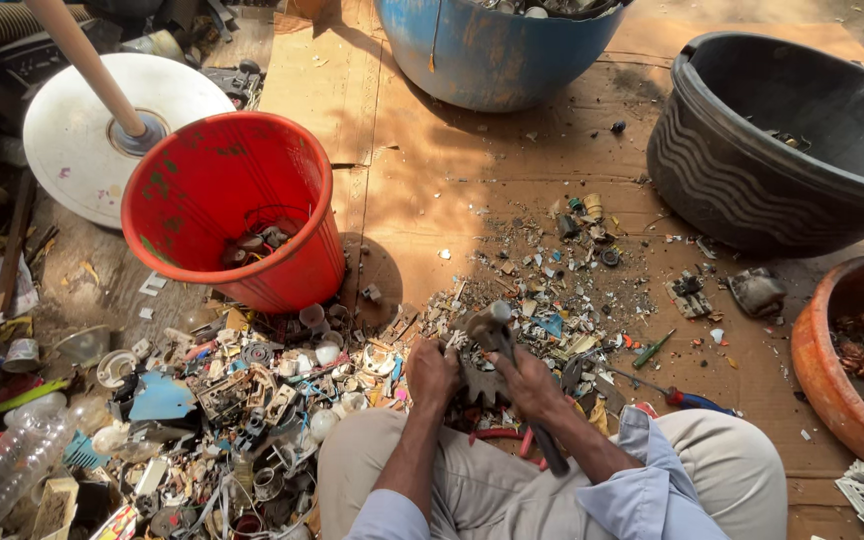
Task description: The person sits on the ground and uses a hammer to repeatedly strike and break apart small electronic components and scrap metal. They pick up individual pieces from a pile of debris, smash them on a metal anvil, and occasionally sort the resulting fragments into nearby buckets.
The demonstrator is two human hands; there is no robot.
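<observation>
My left hand (432, 375) grips a dark, toothed metal part (479, 380) that rests on the cardboard floor between my knees. My right hand (529, 382) is wrapped around the dark handle of a hammer (497, 325). The hammer's grey head sits just above the metal part, and its handle end pokes out below my wrist. Broken bits of plastic and metal lie scattered around both hands. My knees in beige trousers frame the bottom of the view.
A red bucket (214, 170) with some scrap stands to the upper left. A blue tub (492, 55), a black basin (752, 160) and an orange bowl (822, 360) ring the cardboard. A screwdriver (687, 398) lies at right. A scrap heap (242, 400) lies at left.
</observation>
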